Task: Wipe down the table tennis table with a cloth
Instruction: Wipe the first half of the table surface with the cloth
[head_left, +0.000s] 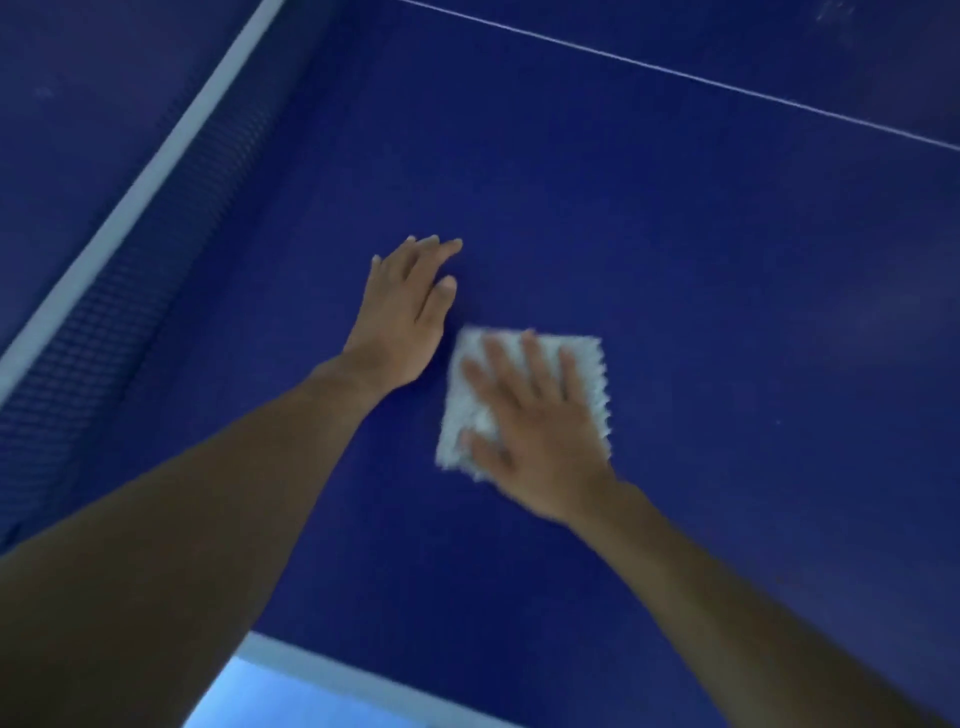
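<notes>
A white folded cloth (584, 364) lies flat on the blue table tennis table (701, 260). My right hand (535, 431) presses on the cloth with spread, straight fingers and is blurred by motion. My left hand (405, 312) rests flat on the bare table surface just left of the cloth, fingers straight and pointing away from me.
The net (130, 291) with its white top band runs diagonally along the left. A thin white centre line (675, 70) crosses the table at the upper right. The table's white near edge (337, 675) shows at the bottom, with pale floor beyond it.
</notes>
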